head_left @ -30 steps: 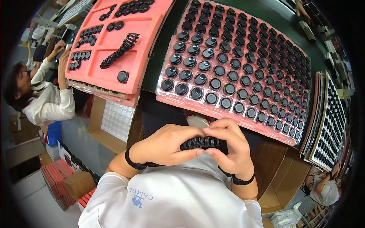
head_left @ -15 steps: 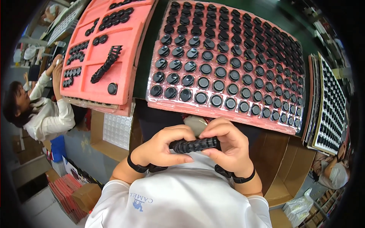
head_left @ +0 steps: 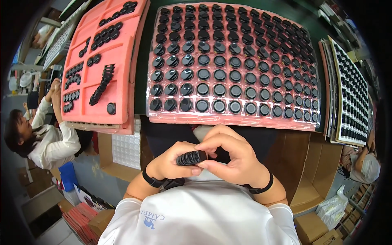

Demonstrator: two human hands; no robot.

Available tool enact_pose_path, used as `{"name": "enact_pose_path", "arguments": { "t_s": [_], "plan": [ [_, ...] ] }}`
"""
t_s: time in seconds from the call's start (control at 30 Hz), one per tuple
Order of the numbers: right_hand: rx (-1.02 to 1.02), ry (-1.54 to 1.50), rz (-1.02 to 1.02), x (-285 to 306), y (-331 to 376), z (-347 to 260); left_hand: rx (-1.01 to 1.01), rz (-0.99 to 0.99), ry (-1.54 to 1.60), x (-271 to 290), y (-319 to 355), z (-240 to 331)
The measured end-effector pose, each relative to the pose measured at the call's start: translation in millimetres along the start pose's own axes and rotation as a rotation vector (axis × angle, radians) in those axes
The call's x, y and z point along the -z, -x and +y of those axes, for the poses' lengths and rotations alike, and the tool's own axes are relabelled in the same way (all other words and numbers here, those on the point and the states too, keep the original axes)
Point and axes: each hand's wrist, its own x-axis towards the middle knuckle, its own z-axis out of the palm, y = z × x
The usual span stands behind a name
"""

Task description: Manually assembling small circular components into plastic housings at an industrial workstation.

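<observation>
— So, where is the stack of black caps sitting?

— Right between the two hands, close to the chest, just below the near edge of the big pink tray. It lies on its side, running left to right with a slight upward tilt toward the right.

— Who has hold of it?

— Both. The left hand is curled around the left end, fingers wrapped over the top and the thumb under it. The right hand closes on the right end — its thumb lies along the underside and its index finger arches over the top to touch the tip of the stack. Only the middle stretch of the caps shows between the two grips.

— Anything on the wrists?

— A dark band on each one.

— And around them?

— The large pink tray holds rows of black round caps, nearly every pocket filled. To its left lies a second pink tray, mostly bare, with small clusters of caps, one loose cap near its front edge and a row of caps lying diagonally. Further trays stand stacked at the right. Open cardboard boxes sit below the bench, and another person in white works at far left.
</observation>
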Motion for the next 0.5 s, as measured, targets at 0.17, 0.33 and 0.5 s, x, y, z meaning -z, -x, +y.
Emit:
{"name": "enact_pose_path", "arguments": {
  "t_s": [0.17, 0.33, 0.5],
  "plan": [
    [0.060, 0.122, 0.005, 12.3, 1.2, 1.5, 0.168, 0.351, 0.072, -20.6, -4.9, 9.4],
    [0.064, 0.191, 0.035, 24.8, 6.4, -3.8, 0.129, 0.205, 0.225, -14.7, -19.8, 6.1],
    [0.022, 0.258, 0.003, 40.7, 11.6, -8.0, 0.188, 0.110, 0.275, -16.0, -40.5, -1.0]
  ]
}}
